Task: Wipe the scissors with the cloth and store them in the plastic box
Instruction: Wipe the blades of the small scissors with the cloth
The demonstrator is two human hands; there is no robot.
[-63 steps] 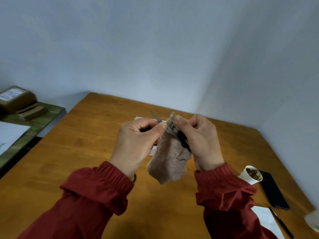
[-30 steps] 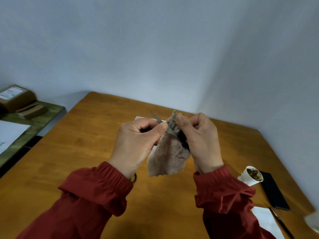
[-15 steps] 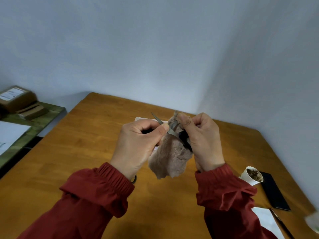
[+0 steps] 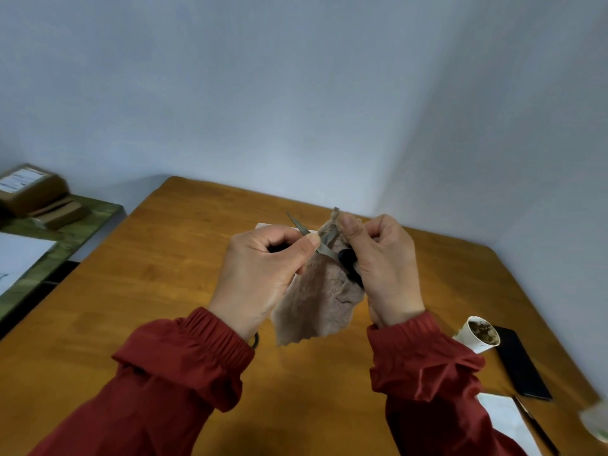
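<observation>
At the far left a cardboard box (image 4: 29, 187) sits on a green side table (image 4: 75, 222), with a white sheet (image 4: 19, 258) nearer the camera. Over the wooden table (image 4: 158, 281), the left hand (image 4: 260, 274), in a red sleeve (image 4: 184, 353), has its fingers curled and pinches the blade of the scissors (image 4: 297, 223) between thumb and forefinger, tip pointing up and left. The brown cloth (image 4: 316, 301) hangs between both hands, lying against the blade. The right hand (image 4: 385, 268) pinches the cloth's top edge with its thumb, and the scissors' black handle sits against its palm. Further right stand a paper cup (image 4: 477, 334), a black phone (image 4: 523, 363) and a pen (image 4: 536, 426) on paper (image 4: 503, 419)
</observation>
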